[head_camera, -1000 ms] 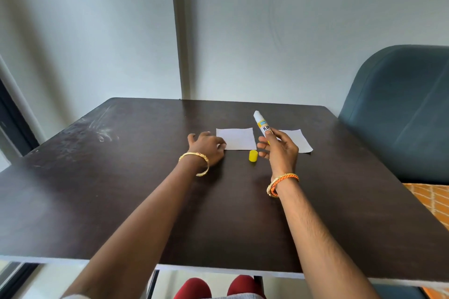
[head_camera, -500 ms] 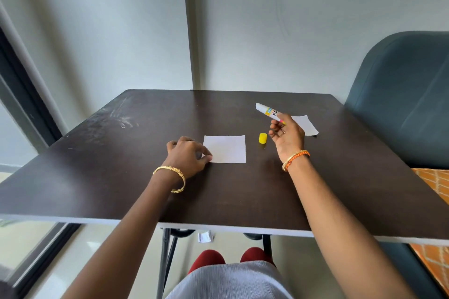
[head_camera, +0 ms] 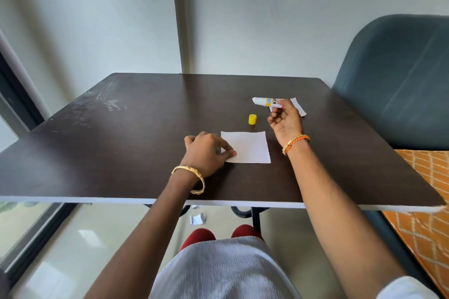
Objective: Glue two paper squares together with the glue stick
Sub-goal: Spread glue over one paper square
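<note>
A white paper square [head_camera: 247, 147] lies flat on the dark table [head_camera: 136, 133]. My left hand [head_camera: 206, 152] rests on the table with its fingertips pressing the square's left edge. My right hand [head_camera: 285, 120] holds the uncapped glue stick [head_camera: 266, 101] above the table, its white tip pointing left. The stick's yellow cap [head_camera: 252, 119] stands on the table between the square and my right hand. A second white paper square [head_camera: 298, 107] lies behind my right hand, partly hidden by it.
A blue-grey upholstered chair [head_camera: 398, 80] stands at the table's right side, with an orange patterned fabric [head_camera: 427, 201] below it. A wall runs behind the table's far edge. Paper scraps [head_camera: 198, 218] lie on the floor under the table.
My left hand has slid the paper square toward me along the table. My right hand has tilted the glue stick from pointing away to pointing left. The camera tipped downward.
</note>
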